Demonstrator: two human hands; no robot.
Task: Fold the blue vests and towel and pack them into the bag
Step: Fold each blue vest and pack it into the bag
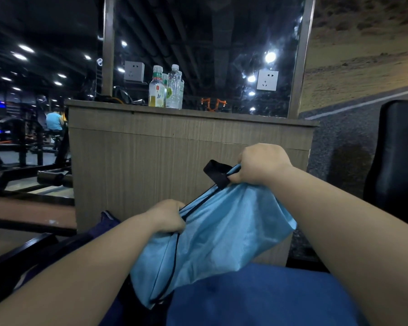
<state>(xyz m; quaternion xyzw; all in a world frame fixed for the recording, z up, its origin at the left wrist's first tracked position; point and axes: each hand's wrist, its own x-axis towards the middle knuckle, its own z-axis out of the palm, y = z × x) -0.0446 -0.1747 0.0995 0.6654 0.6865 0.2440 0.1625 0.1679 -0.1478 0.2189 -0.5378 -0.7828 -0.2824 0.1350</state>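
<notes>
As left hand (167,216) and right hand (262,163) grip its rim, bag (210,243) sags.

Wood-grain counter (151,161) straight ahead, backed by a dark mirror panel (210,43) in a metal frame. On its ledge, left of centre, a bottle of yellowish drink (156,90) just beside a clear bottle (174,88); further right, a small orange object (213,104). Two white sockets on the panel: left socket (134,71), right socket (267,80). Black padded chair (396,156) at the right edge. Far left, dark gym machines (21,137), a seated person in a light blue shirt (54,121), round ceiling lights (26,48).
</notes>
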